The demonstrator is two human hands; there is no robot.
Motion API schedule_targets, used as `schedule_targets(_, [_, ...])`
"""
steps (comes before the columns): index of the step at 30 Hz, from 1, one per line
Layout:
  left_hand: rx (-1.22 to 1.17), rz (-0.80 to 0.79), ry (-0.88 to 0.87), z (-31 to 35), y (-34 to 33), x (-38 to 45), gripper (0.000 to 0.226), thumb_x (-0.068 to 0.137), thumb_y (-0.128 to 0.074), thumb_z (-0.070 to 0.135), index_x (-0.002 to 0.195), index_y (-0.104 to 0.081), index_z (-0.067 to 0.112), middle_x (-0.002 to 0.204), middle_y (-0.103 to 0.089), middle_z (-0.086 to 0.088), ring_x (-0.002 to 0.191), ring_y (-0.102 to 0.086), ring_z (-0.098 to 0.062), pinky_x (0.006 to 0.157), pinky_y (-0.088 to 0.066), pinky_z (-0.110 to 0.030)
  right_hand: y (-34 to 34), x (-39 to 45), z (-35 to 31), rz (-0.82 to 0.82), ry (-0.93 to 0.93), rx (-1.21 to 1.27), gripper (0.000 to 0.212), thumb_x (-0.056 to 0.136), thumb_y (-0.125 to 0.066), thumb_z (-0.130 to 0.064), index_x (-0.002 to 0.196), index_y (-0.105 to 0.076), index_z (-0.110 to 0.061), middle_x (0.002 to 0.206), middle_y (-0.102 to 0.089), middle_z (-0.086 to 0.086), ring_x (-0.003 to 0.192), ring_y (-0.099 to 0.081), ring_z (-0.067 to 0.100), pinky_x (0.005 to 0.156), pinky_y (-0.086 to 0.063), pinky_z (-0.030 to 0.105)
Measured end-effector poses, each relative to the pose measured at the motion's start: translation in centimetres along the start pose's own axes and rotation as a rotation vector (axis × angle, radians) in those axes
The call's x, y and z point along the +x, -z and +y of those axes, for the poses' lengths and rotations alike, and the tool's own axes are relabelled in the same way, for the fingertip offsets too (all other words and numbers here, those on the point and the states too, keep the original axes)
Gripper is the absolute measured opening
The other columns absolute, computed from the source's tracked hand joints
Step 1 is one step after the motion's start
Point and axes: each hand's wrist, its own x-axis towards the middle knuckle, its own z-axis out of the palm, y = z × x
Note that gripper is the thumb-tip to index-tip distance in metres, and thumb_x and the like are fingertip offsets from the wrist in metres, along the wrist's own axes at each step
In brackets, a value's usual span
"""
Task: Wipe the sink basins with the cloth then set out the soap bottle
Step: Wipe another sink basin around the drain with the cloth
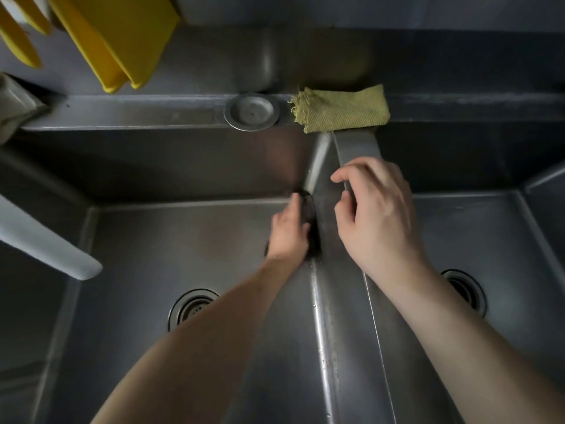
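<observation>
My left hand is down in the left basin, pressing a dark cloth or pad against the basin's right wall beside the divider. My right hand rests on top of the divider with its fingers spread and curled over the edge, holding nothing. The right basin lies beyond it. A folded yellow-green cloth sits on the back ledge above the divider. No soap bottle is in view.
A round metal cap sits on the back ledge left of the green cloth. Yellow rubber gloves hang at the upper left. A pale grey spout-like bar juts over the left basin. Each basin has a drain.
</observation>
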Motion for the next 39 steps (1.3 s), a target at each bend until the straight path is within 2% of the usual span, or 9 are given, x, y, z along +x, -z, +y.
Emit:
schedule_targets(5, [0.048,-0.072,-0.047,0.5,-0.9,0.4,0.063,0.095,-0.047,0.011,0.156,-0.032,0.017,0.156,-0.041,-0.008,0.135,-0.037,-0.033,0.114,-0.018,-0.027,0.2,0.0,-0.1,-0.018,-0.009,-0.019,0.024,0.087,-0.057,-0.002,0.106,-0.067,-0.011,0.113,-0.062,0.005,0.106,-0.057,0.028,0.091,-0.048,0.042])
schedule_targets(10, [0.190,-0.177,-0.063,1.1,0.8,-1.0,0.060,0.099,-0.043,0.012,0.156,-0.029,0.018,0.157,-0.036,-0.007,0.123,-0.038,-0.037,0.112,-0.023,-0.033,0.4,0.0,-0.3,-0.028,-0.012,-0.027,0.024,0.086,-0.056,-0.004,0.107,-0.067,-0.012,0.113,-0.062,0.005,0.107,-0.057,0.028,0.092,-0.047,0.041])
schedule_targets(13, [0.227,-0.210,-0.173,0.6,2.3,-4.8,0.057,0.099,-0.045,0.013,0.155,-0.031,0.018,0.152,-0.041,-0.003,0.111,-0.041,-0.033,0.107,-0.031,-0.033,0.5,0.0,-0.4,-0.039,-0.005,-0.028,0.024,0.087,-0.054,-0.007,0.107,-0.066,-0.011,0.114,-0.061,0.006,0.107,-0.056,0.028,0.092,-0.047,0.041])
schedule_targets(16, [0.291,-0.234,-0.271,-0.5,3.1,-7.3,0.054,0.103,-0.044,0.019,0.155,-0.031,0.018,0.152,-0.041,-0.001,0.112,-0.042,-0.029,0.108,-0.035,-0.033,0.4,0.0,-0.4,-0.046,-0.002,-0.026,0.024,0.087,-0.054,-0.007,0.107,-0.067,-0.011,0.114,-0.061,0.006,0.108,-0.057,0.028,0.091,-0.048,0.043])
schedule_targets(20, [0.249,-0.174,-0.237,-0.5,2.3,-6.1,0.054,0.101,-0.047,0.016,0.154,-0.036,0.016,0.151,-0.045,-0.003,0.110,-0.042,-0.031,0.106,-0.037,-0.035,0.4,-0.1,-0.2,-0.042,-0.004,-0.026,0.024,0.087,-0.055,-0.007,0.107,-0.067,-0.011,0.114,-0.062,0.005,0.107,-0.057,0.028,0.091,-0.048,0.043])
schedule_targets(27, [0.198,-0.082,-0.011,0.7,0.2,1.5,0.058,0.093,-0.049,0.009,0.149,-0.045,0.024,0.151,-0.048,-0.001,0.116,-0.048,-0.035,0.104,-0.028,-0.031,0.1,0.0,0.1,-0.019,0.010,-0.022,0.023,0.085,-0.058,-0.002,0.104,-0.068,-0.011,0.113,-0.062,0.006,0.105,-0.058,0.029,0.090,-0.048,0.044])
schedule_targets(31, [0.187,-0.121,-0.046,0.9,0.9,-1.1,0.055,0.096,-0.048,0.008,0.149,-0.044,0.021,0.151,-0.046,-0.003,0.116,-0.046,-0.037,0.109,-0.027,-0.035,0.3,0.0,-0.1,-0.025,0.011,-0.022,0.023,0.085,-0.057,-0.003,0.105,-0.068,-0.010,0.114,-0.062,0.008,0.106,-0.058,0.031,0.090,-0.049,0.046])
schedule_targets(35, [0.096,-0.171,-0.054,0.8,1.5,-6.6,0.052,0.100,-0.047,0.012,0.151,-0.043,0.023,0.152,-0.045,0.000,0.110,-0.041,-0.034,0.109,-0.034,-0.036,0.2,0.0,-0.2,-0.030,-0.001,-0.049,0.022,0.086,-0.055,-0.006,0.104,-0.067,-0.011,0.115,-0.062,0.008,0.107,-0.057,0.030,0.089,-0.047,0.045])
schedule_targets(39, [-0.090,-0.187,0.054,0.5,1.2,-11.1,0.052,0.101,-0.049,0.016,0.150,-0.042,0.030,0.150,-0.046,0.006,0.114,-0.039,-0.025,0.111,-0.034,-0.033,0.1,0.0,0.0,-0.022,-0.002,-0.040,0.022,0.086,-0.055,-0.005,0.104,-0.067,-0.011,0.115,-0.062,0.008,0.108,-0.056,0.029,0.090,-0.046,0.043])
